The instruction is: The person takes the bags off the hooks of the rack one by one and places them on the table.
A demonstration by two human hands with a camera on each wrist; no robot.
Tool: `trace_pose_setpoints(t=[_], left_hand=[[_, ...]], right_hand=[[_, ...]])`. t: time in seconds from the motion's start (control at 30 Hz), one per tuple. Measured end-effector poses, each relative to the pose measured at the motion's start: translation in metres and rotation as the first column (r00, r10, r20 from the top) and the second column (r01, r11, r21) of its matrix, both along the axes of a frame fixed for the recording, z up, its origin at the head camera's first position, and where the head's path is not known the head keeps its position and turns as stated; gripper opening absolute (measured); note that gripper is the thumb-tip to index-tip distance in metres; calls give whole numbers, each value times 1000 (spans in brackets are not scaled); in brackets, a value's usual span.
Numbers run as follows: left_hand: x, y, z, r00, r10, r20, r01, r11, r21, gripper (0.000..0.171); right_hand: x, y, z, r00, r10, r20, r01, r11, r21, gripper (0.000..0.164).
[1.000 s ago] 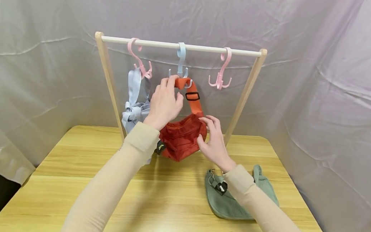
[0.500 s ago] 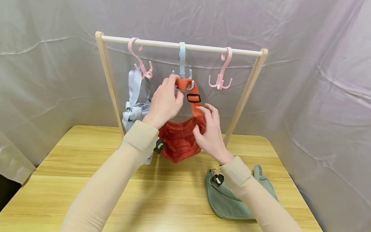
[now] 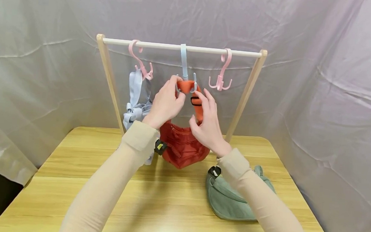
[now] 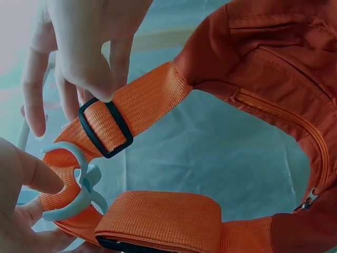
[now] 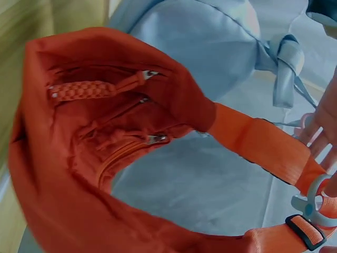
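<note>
A red shoulder bag (image 3: 184, 146) hangs by its orange strap (image 3: 186, 86) from a light blue multi-prong hook (image 3: 185, 64) in the middle of the rack. My left hand (image 3: 167, 102) pinches the strap at the hook; the thumb (image 4: 45, 176) lies on the webbing between two prongs. Close on the other side is my right hand (image 3: 208, 126), fingers spread and loosely bent beside the strap. Its thumb overlaps the strap edge at the black slider buckle (image 4: 105, 128) in the left wrist view. The bag's open zipped top (image 5: 121, 89) shows in the right wrist view.
A pale blue bag (image 3: 135, 87) hangs on the left pink hook (image 3: 146, 72). The right pink hook (image 3: 220, 80) bears nothing. A green bag (image 3: 231, 202) lies on the wooden table (image 3: 166, 208) under my right forearm. The rack's bar (image 3: 161, 45) runs across the back.
My right hand has moved up from the red bag's side to the strap near the hook. The blue hook and strap have shifted slightly right, and my left hand has stayed at the strap.
</note>
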State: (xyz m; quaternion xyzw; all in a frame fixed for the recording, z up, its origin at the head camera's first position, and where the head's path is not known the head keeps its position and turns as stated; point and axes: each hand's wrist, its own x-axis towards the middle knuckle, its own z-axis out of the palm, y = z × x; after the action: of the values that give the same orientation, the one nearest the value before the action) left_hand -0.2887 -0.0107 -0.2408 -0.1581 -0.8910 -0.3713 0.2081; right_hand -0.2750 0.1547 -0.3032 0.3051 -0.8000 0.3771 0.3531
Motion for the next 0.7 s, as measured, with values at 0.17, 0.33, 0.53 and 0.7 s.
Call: trace_pose_setpoints(t=[0.17, 0.33, 0.53, 0.7], left_hand=[[1, 1, 1, 999, -38, 32, 37, 999, 36, 36], [1, 1, 3, 995, -83, 50, 79, 995, 68, 35], [1, -2, 1, 992, -110, 62, 103, 988, 117, 37], [2, -5, 1, 980, -184, 77, 167, 968, 186, 38]], right_hand=[[-4, 1, 6, 1000, 0, -1, 0, 1000, -14, 73], [-7, 1, 12, 1000, 12, 18, -12, 999, -34, 74], [-11, 0, 21, 993, 61, 105, -51, 994, -101, 79], [-12, 3, 24, 980, 81, 183, -53, 987, -155, 80]])
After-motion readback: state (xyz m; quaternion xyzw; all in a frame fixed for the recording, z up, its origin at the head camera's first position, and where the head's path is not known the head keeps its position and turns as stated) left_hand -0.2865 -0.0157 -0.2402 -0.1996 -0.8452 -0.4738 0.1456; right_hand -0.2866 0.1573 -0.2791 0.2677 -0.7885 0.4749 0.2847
